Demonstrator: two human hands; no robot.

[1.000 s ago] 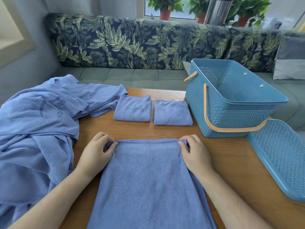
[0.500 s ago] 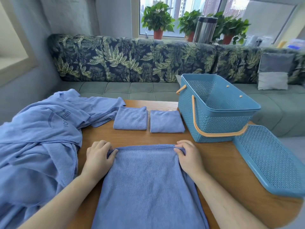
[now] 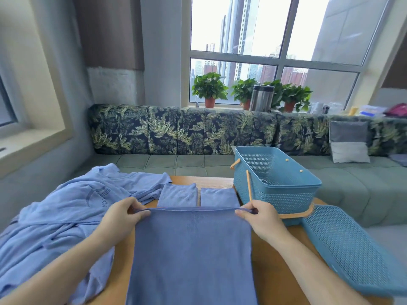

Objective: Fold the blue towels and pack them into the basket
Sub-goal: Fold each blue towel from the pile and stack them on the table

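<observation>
1. While the left hand (image 3: 123, 219) and right hand (image 3: 262, 219) each pinch a far corner, the blue towel (image 3: 191, 256) stretches taut between them, its top edge raised above the table (image 3: 271, 260).
2. Folded towels (image 3: 178, 194) lie just beyond that edge, and the basket (image 3: 275, 199) stands near the right hand.

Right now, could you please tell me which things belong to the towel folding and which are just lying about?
Job: held towel, left folded towel, right folded towel, unfolded blue heap, basket.
Lying about: basket lid, potted plants, steel flask, cushion.
</observation>
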